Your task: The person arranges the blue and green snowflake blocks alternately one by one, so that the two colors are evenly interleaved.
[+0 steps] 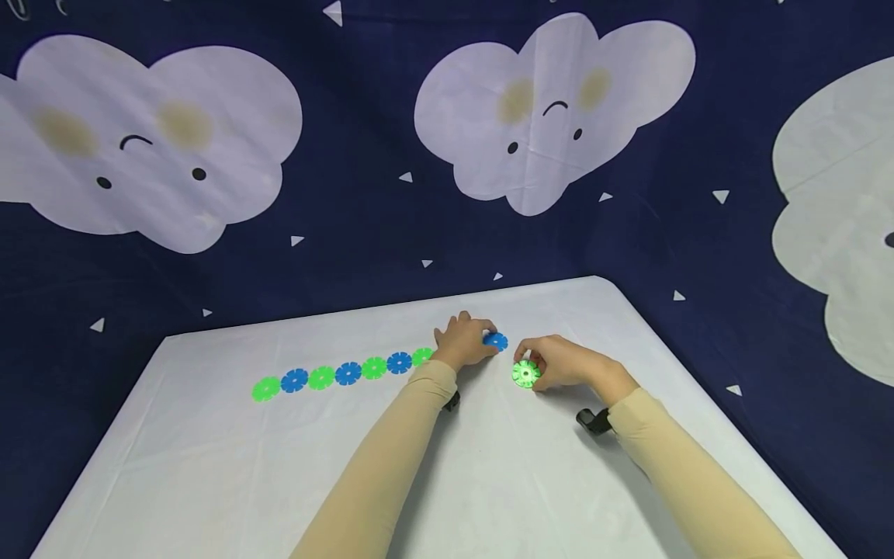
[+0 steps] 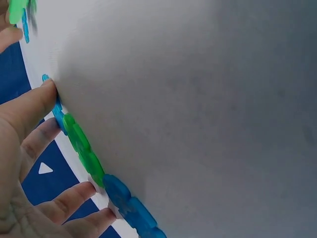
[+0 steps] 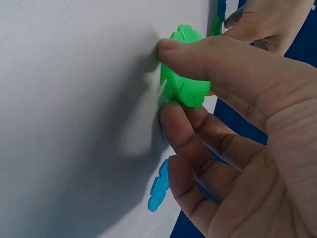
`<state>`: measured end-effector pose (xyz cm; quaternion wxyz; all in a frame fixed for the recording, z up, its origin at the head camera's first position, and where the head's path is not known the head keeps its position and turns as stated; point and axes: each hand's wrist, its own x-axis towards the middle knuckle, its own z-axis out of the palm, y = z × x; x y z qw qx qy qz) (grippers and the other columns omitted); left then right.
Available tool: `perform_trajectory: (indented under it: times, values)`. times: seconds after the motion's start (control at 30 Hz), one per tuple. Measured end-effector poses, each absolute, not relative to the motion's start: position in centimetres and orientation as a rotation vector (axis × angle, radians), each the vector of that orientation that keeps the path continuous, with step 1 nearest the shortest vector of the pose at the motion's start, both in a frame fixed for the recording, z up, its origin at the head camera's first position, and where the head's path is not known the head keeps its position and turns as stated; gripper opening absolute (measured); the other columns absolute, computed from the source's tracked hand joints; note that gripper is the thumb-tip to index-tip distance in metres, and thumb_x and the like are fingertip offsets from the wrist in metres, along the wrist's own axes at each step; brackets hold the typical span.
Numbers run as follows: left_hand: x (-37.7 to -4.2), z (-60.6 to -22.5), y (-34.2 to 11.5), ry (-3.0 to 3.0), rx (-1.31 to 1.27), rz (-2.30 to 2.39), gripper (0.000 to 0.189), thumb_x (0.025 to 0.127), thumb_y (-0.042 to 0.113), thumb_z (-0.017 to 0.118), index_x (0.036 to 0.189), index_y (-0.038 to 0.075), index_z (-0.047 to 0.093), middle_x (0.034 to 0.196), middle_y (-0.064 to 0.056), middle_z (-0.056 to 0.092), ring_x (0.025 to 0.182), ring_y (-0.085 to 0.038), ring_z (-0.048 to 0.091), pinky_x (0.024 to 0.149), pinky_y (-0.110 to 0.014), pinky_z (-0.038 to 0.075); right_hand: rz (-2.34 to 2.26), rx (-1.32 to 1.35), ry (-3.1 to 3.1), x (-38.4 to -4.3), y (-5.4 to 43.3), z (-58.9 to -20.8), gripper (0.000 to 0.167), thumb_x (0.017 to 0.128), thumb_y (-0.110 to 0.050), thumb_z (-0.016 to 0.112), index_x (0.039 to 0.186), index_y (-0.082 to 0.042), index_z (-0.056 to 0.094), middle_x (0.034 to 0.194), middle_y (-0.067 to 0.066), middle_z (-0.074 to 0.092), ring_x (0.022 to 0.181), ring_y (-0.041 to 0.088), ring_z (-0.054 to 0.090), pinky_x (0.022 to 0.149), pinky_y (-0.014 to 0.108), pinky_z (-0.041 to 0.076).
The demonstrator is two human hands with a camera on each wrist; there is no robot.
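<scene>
At the right end of a row of notched plastic discs, my left hand (image 1: 462,341) pinches a blue disc (image 1: 497,341) between thumb and index finger. In the left wrist view a green disc (image 2: 83,148) and another blue disc (image 2: 130,203) follow along the row, with the other fingers beside them. My right hand (image 1: 564,362) holds a green disc (image 1: 526,374), tilted up, between thumb and fingers. Below those fingers, a separate blue disc (image 3: 158,186) shows in the right wrist view; the hand hides it in the head view.
Leftward along the white table (image 1: 209,481) runs the rest of the row, green and blue by turns, from a green disc (image 1: 266,389) at its far left. A dark blue curtain (image 1: 363,233) with printed clouds hangs behind the table. Black wrist straps show at both sleeves.
</scene>
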<state>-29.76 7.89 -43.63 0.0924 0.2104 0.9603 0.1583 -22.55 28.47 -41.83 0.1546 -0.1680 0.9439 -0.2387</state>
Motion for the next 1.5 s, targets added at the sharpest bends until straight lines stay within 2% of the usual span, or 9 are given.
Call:
perform_trajectory:
  times: [0.13, 0.3, 0.47, 0.83, 1.1, 1.5]
  values:
    - [-29.6, -43.6, 7.8, 2.864, 0.605, 0.469, 0.045, 0.098, 0.045, 0.078, 0.142, 0.035, 0.070, 0.152, -0.012, 0.057, 0.145, -0.036, 0.052, 0.121, -0.076, 0.034, -0.687, -0.485, 2.698, -22.6, 28.3, -41.8, 0.046, 0.079, -0.002, 0.090, 0.121, -0.008, 0.073, 0.102, 0.007, 0.071, 0.080, 0.013, 0.061, 0.074, 0.027, 0.053]
    - [-29.5, -43.7, 7.9, 2.866, 0.608, 0.472, 0.045, 0.098, 0.044, 0.078, 0.141, 0.035, 0.070, 0.150, -0.012, 0.059, 0.145, -0.036, 0.052, 0.121, -0.076, 0.034, -0.683, -0.472, 2.713, -22.6, 28.5, -41.8, 0.045, 0.081, -0.008, 0.090, 0.123, -0.008, 0.073, 0.104, 0.006, 0.072, 0.082, 0.013, 0.063, 0.075, 0.028, 0.055]
    - [-29.6, -43.8, 7.9, 2.865, 0.609, 0.479, 0.044, 0.098, 0.044, 0.078, 0.141, 0.035, 0.070, 0.151, -0.012, 0.058, 0.145, -0.036, 0.051, 0.121, -0.076, 0.034, -0.736, -0.492, 2.757, -23.1, 29.1, -41.7, 0.045, 0.083, -0.014, 0.089, 0.124, -0.008, 0.072, 0.108, 0.006, 0.074, 0.091, 0.015, 0.067, 0.084, 0.033, 0.058]
    - [-29.7, -43.7, 7.9, 2.867, 0.601, 0.519, 0.042, 0.098, 0.043, 0.079, 0.138, 0.034, 0.072, 0.150, -0.013, 0.059, 0.145, -0.037, 0.051, 0.121, -0.077, 0.032, -0.842, -0.425, 2.831, -26.2, 30.6, -41.1, 0.048, 0.087, -0.017, 0.088, 0.129, -0.006, 0.069, 0.116, 0.012, 0.076, 0.107, 0.026, 0.074, 0.099, 0.046, 0.061]
    - [-29.5, -43.8, 8.0, 2.857, 0.594, 0.527, 0.043, 0.098, 0.042, 0.079, 0.139, 0.034, 0.072, 0.152, -0.013, 0.057, 0.147, -0.037, 0.050, 0.122, -0.077, 0.031, -0.807, -0.371, 2.814, -27.8, 30.4, -41.1, 0.050, 0.089, -0.016, 0.086, 0.132, -0.002, 0.066, 0.123, 0.019, 0.074, 0.114, 0.033, 0.072, 0.104, 0.051, 0.059]
    - [-29.6, -43.8, 8.0, 2.860, 0.597, 0.518, 0.042, 0.099, 0.042, 0.079, 0.139, 0.034, 0.072, 0.154, -0.013, 0.056, 0.149, -0.037, 0.049, 0.123, -0.077, 0.031, -0.637, -0.268, 2.785, -29.3, 30.0, -41.7, 0.049, 0.090, -0.020, 0.087, 0.131, -0.002, 0.067, 0.127, 0.021, 0.071, 0.118, 0.035, 0.067, 0.108, 0.054, 0.055]
